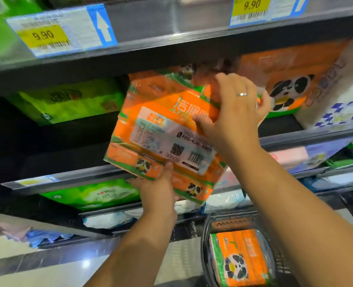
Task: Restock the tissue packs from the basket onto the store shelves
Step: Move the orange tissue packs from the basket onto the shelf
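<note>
— Shelved so far?
— Left of held orange pack (pixel 161 129): green pack (pixel 72 100), shelved. Under it: left hand (pixel 159 189), gripping lower edge. At its upper right: right hand (pixel 233 112), clasping top. Right of it: matching panda pack (pixel 291 79), shelved.
— Outstanding?
— Held orange pack apparently not yet seated. Below-right of it: basket (pixel 204 251), spare tissue pack (pixel 239 257) inside.

An orange panda pack (pixel 163 129) is held up, tilted, at the front edge of the shelf (pixel 72 179). A bigger orange pack (pixel 291 79) sits on the shelf's right side. A third pack (pixel 239 259) lies flat in the black basket (pixel 281 264).
</note>
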{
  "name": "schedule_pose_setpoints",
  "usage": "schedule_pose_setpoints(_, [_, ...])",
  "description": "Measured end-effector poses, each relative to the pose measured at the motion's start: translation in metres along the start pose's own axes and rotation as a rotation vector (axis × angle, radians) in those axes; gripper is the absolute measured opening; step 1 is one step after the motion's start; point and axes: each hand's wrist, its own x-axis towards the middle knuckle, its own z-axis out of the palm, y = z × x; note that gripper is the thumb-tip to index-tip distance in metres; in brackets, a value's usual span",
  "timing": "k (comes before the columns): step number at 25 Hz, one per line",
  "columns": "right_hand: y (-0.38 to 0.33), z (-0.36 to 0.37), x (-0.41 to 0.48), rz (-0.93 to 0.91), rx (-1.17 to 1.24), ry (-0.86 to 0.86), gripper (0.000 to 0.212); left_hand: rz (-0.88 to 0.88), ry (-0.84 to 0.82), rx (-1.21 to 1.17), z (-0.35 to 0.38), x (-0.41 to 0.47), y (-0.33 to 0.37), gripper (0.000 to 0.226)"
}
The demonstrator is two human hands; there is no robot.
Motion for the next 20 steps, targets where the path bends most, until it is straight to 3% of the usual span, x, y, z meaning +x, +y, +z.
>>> schedule_pose_setpoints(4, [0.019,0.021,0.002,0.122,0.024,-0.034,0.076,-0.054,0.062,-0.059,0.016,0.006,0.000,0.070])
schedule_pose_setpoints(7, [0.027,0.031,-0.009,0.368,0.109,0.046,0.109,0.021,0.056,-0.048,0.013,0.008,-0.001,0.081])
schedule_pose_setpoints(9, [0.031,0.039,-0.014,0.645,0.320,0.052,0.134,0.199,0.082,0.111,0.005,0.008,0.002,0.107])
schedule_pose_setpoints(12, [0.043,0.052,-0.022,0.719,0.699,0.085,0.145,0.604,0.199,0.636,-0.012,0.006,0.016,0.136])
schedule_pose_setpoints(15, [0.043,0.056,-0.020,0.745,0.756,0.096,0.139,0.897,0.194,0.983,-0.016,0.017,0.060,0.126])
schedule_pose_setpoints(17, [0.045,0.059,-0.021,0.754,0.787,0.114,0.119,0.848,0.050,1.172,-0.009,0.033,0.094,0.113])
schedule_pose_setpoints(20, [0.060,0.051,-0.038,0.734,0.920,0.065,0.087,0.674,-0.043,1.211,0.000,0.045,0.114,0.093])
